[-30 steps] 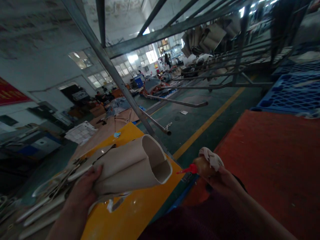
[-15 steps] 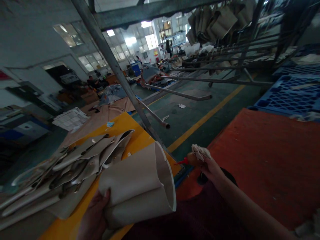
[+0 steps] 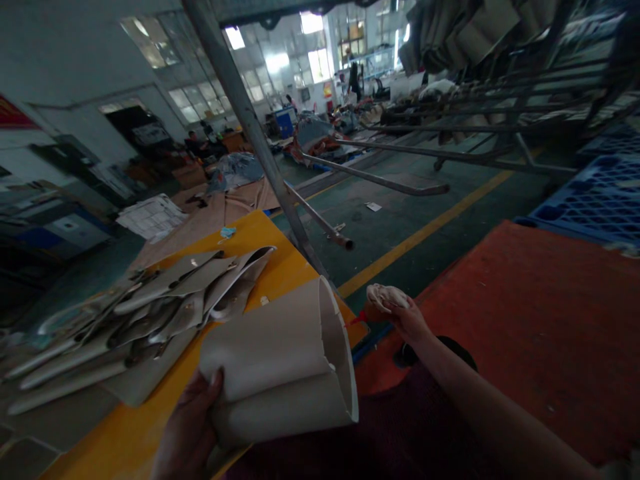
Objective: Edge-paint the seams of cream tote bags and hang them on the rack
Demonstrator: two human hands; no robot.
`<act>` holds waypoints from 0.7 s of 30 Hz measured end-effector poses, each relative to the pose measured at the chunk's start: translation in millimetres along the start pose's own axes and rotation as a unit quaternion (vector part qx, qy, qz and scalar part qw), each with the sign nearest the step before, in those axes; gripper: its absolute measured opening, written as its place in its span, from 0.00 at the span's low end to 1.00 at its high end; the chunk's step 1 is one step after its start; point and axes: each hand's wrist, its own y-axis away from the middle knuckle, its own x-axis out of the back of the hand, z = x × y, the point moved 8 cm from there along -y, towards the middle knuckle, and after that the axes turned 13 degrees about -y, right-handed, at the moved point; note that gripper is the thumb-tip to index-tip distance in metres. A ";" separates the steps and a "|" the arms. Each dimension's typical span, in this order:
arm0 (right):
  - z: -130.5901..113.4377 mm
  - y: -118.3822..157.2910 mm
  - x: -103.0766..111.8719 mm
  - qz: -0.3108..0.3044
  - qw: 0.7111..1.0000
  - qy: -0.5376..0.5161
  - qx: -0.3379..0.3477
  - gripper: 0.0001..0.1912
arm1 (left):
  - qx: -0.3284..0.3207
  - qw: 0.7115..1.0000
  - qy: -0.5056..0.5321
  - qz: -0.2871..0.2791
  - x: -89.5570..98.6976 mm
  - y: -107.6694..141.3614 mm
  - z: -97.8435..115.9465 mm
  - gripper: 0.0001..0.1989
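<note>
The left hand point(image 3: 193, 417) grips the beige tube point(image 3: 275, 353) by one end at the yellow counter's point(image 3: 257, 230) edge, probably to leave its mouth clear beside the dimly seen red-tipped bottle point(image 3: 373, 312) the right hand point(image 3: 410, 321) grasps.

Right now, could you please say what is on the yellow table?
Beige pieces, a blue scrap and a pale bit; the tube in the left hand hides some tabletop.

At seven o'clock the bottom edge crops the left hand point(image 3: 187, 423), its fingers mostly hidden behind the beige tube point(image 3: 270, 347). The cloth point(image 3: 389, 295) and right hand point(image 3: 409, 320) cover much of the squeeze bottle point(image 3: 371, 311). Toward one o'clock, hanging beige pieces point(image 3: 480, 37) are cut off; at ten, the banner point(image 3: 14, 113) is illegible.
</note>
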 end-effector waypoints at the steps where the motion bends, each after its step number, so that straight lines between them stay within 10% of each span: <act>1: 1.2 -0.2 1.1 -0.002 1.000 0.004 -0.004 0.38 | 0.005 1.000 0.007 0.008 0.3 1.8 0.8 0.40; 21: 1.7 48.4 42.8 -0.019 0.998 0.018 -0.056 0.32 | 0.017 0.998 0.054 0.012 -2.3 13.5 -12.0 0.38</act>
